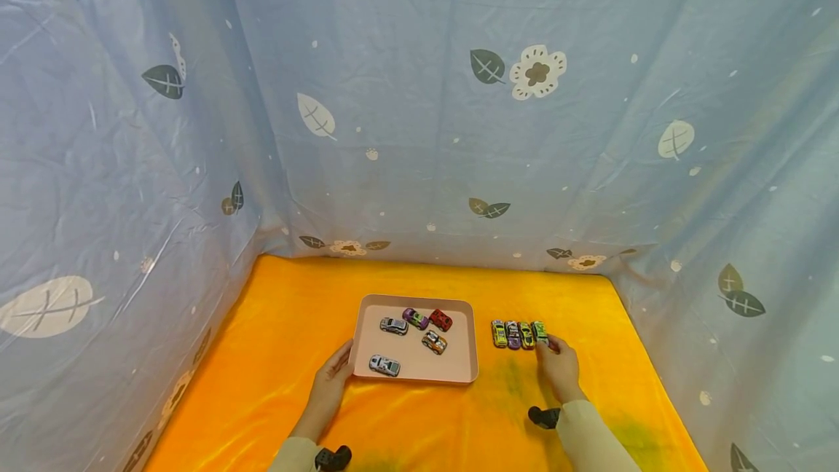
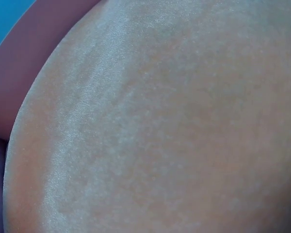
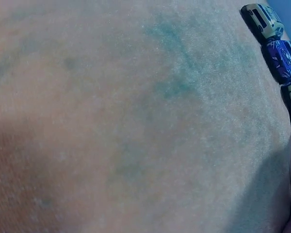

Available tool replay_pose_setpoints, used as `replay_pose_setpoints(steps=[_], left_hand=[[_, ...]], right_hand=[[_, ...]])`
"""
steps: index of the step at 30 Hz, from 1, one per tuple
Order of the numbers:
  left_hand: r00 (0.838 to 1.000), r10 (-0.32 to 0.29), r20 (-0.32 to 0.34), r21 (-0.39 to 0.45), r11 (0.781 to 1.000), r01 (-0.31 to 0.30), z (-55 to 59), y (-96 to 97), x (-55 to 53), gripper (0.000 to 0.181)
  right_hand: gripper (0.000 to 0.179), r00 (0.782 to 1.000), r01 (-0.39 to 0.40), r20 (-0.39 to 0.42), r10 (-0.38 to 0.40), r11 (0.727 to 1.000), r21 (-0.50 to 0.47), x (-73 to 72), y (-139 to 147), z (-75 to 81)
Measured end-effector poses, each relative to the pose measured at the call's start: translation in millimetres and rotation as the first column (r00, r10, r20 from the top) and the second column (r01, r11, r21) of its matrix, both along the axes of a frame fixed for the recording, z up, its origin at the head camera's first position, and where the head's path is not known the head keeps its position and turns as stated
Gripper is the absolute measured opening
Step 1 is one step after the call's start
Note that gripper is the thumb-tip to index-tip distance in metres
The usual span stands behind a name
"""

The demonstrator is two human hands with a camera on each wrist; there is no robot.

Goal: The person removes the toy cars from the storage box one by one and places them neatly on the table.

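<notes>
My left hand [image 1: 330, 383] grips the left edge of a shallow pink tray [image 1: 419, 301], near its front corner. In the left wrist view the tray's outer wall [image 2: 34, 53] shows at the upper left. Inside the tray lie several toy cars, among them a purple one [image 1: 415, 317], a red one [image 1: 440, 320], an orange and white one [image 1: 434, 342] and a white one [image 1: 384, 365]. To the tray's right, my right hand [image 1: 560, 370] pinches the near end of a green toy car [image 1: 540, 331], the rightmost of a side-by-side row.
The row also has a yellow car [image 1: 499, 333], a purple and white car [image 1: 513, 335] and a yellow-black car [image 1: 526, 335]. A yellow-orange cloth [image 1: 288, 312] covers the table. Patterned light-blue curtains [image 1: 406, 166] hang behind and at both sides.
</notes>
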State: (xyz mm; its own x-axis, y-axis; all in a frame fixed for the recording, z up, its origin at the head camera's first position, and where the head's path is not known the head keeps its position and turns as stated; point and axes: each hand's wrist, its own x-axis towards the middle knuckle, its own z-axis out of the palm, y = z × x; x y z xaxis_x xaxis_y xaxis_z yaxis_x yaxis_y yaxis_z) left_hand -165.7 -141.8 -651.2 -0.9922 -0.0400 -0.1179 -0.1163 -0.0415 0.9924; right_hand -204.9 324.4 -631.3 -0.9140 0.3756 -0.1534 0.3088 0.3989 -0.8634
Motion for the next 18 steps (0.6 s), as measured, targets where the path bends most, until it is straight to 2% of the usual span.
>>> replay_pose_setpoints(steps=[4,6,8,11,13,18], left_hand=[[1.000,0.003,-0.008,0.010,1.000,-0.003,0.6,0.4,0.7,0.046],[1.000,-0.007,-0.003,0.025,1.000,0.007,7.7,0.0,2.2,0.047],[1.000,-0.011,-0.005,0.033,0.999,0.011,8.4,-0.2,2.6,0.048],[1.000,-0.015,-0.012,0.018,1.000,0.016,8.5,-0.4,2.3,0.048],[1.000,-0.003,-0.016,0.009,1.000,0.003,1.6,0.2,0.6,0.047],[1.000,0.011,-0.001,0.010,1.000,-0.011,1.7,1.5,0.0,0.046]], right_hand=[[0.053,1.000,-0.020,0.002,0.020,1.000,0.012,0.6,0.1,0.3],[0.053,1.000,-0.025,0.007,0.025,1.000,0.019,0.6,0.5,0.2],[0.053,1.000,-0.029,0.008,0.029,0.999,0.025,0.4,0.9,-0.4],[0.053,0.999,-0.034,0.015,0.033,0.999,0.025,0.1,0.9,-0.3],[0.053,0.999,-0.036,0.018,0.035,0.999,0.022,-0.1,0.9,0.3],[0.053,0.999,-0.031,0.017,0.030,0.999,0.017,-0.6,-0.1,2.2]])
